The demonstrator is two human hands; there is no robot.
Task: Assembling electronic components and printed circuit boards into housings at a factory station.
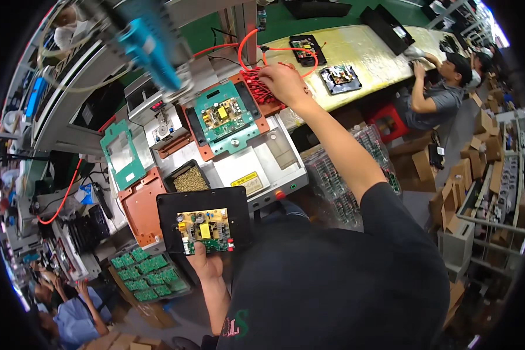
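Note:
My left hand (207,262) is closed on the lower edge of a flat black housing (236,204), thumb on its front side. A circuit board (205,231) with a yellow transformer and red parts at one corner lies in that housing. Stretched forward, my right hand (284,84) reaches into a pile of red wires (255,83), its fingers curled down onto them. Just left of that pile, a green fixture plate (239,140) on an orange-brown base holds another circuit board (223,114).
A black bin of small brass-coloured screws (189,179) stands beside an orange-brown plate (143,213). Overhead hangs a blue tool (149,55). More boards in black housings (341,79) rest on the yellow-covered table (367,49). A co-worker (437,87) sits at the right.

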